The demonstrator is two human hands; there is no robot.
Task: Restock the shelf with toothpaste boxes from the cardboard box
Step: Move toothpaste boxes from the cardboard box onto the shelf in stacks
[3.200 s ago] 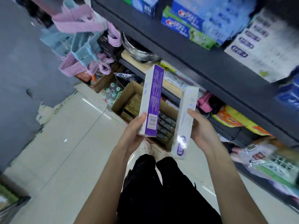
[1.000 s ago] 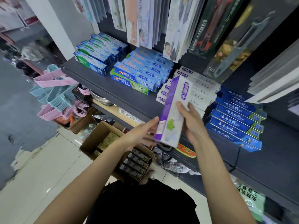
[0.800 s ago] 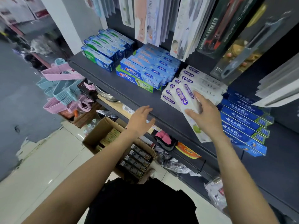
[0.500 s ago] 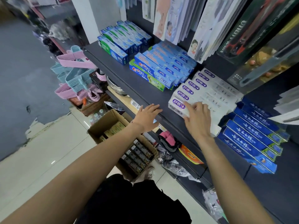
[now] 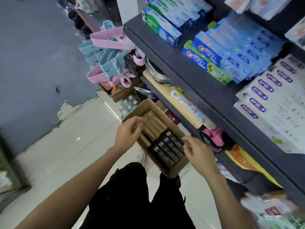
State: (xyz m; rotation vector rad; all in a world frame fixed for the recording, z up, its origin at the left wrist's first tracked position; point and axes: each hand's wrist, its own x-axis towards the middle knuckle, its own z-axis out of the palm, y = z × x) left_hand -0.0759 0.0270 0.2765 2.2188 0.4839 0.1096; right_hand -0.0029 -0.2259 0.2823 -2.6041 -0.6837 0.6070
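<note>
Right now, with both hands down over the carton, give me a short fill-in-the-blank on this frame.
1. Both hands, the left hand and the right hand, hold ____.
2. The cardboard box stands on the ____.
3. The white boxes on the shelf carry ____ labels.
4. Pink and ____ hangers hang left of the shelf.

Missing: nothing; floor; purple; blue

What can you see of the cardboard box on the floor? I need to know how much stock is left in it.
The cardboard box is plain brown, open at the top, and sits on the pale tiled floor beside the lower shelves. Inside, a group of tan cartons fills the far part and a group of dark cartons the near part, packed in rows. Both hands, the left hand and the right hand, hang above it holding nothing; contact cannot be told.
</note>
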